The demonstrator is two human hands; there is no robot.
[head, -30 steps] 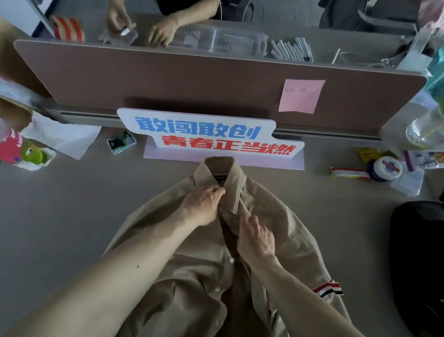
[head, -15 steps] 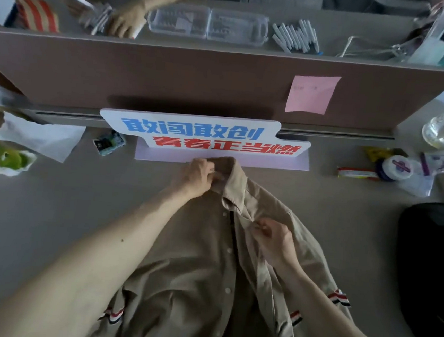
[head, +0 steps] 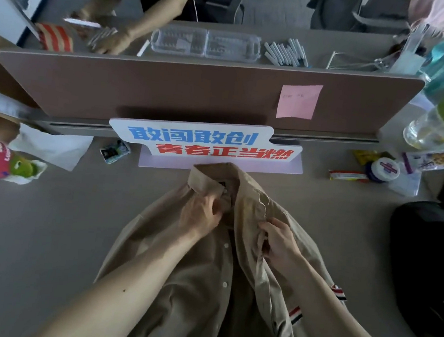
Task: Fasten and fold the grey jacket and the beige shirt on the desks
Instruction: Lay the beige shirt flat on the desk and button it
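Both hands are on the beige shirt (head: 178, 285), set a little apart from each other on either side of its open front. The left hand (head: 200, 215) has its fingers curled into the cloth just below the collar (head: 209, 175), gripping the panel that carries the white buttons (head: 226, 245). The right hand (head: 280, 244) pinches the raised edge of the opposite front panel, with the fabric bunched between thumb and fingers. The shirt lies face up on the grey tabletop (head: 48, 233), directly before the person, collar pointing away and the front unfastened, so the dark inside shows between the two panels. A red, white and blue striped tab (head: 295, 313) sits on the cloth near the right forearm.

Just beyond the collar stands a white sign (head: 204, 142) with blue and red characters, set against a brown partition (head: 168, 91) that bears a pink sticky note (head: 299, 101). A black bag (head: 427, 267) rests on the tabletop at the right, well apart from the shirt, and a round tin (head: 383, 169) lies among small packets near the partition. At the left edge sits a green toy frog (head: 22, 167). Behind the partition, another person's hand (head: 111, 43) rests beside clear plastic boxes (head: 205, 43).
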